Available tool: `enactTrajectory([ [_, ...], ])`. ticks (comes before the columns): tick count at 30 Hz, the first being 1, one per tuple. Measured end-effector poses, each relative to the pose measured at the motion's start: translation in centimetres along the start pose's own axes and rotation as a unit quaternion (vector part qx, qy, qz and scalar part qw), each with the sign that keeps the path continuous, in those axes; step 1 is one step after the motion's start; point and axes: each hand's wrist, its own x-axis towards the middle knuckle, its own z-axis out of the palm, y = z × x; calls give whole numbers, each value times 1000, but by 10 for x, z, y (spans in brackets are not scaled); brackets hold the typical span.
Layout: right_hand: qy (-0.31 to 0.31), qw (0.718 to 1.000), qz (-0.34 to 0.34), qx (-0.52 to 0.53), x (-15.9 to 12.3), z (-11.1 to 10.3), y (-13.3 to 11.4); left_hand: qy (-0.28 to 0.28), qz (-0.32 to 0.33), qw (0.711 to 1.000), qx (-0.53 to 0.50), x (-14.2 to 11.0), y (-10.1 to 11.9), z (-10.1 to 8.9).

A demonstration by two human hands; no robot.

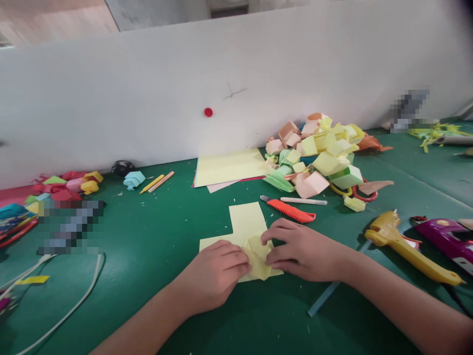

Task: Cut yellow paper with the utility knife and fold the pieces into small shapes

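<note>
A folded piece of pale yellow paper (254,249) lies between my hands, on top of flat cut yellow paper (247,217) on the green table. My left hand (223,268) presses its closed fingertips on the left side of the folded piece. On the right, my right hand (295,249) pinches the opposite edge with curled fingers. Just beyond my right hand rests an orange box cutter (290,209), its short blade out. Beside the cutter is a thin white stick (303,201). A clear glue stick (323,298) shows partly under my right forearm.
A heap of folded paper pieces (325,153) leans by the white partition (148,98). At right are a yellow glue gun (414,246) and a purple tool (443,236). Yellow sheets (229,167), two crayon-like sticks (157,182) and a white cable (92,281) lie further off.
</note>
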Motion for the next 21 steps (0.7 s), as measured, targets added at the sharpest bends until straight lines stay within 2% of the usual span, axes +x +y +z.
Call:
enactTrajectory([
  [14, 58, 985, 154, 40, 16, 27, -19, -24, -19, 1000, 6, 1, 9, 2],
  [21, 74, 982, 173, 28, 17, 34, -19, -34, -10, 999, 22, 1, 10, 4],
])
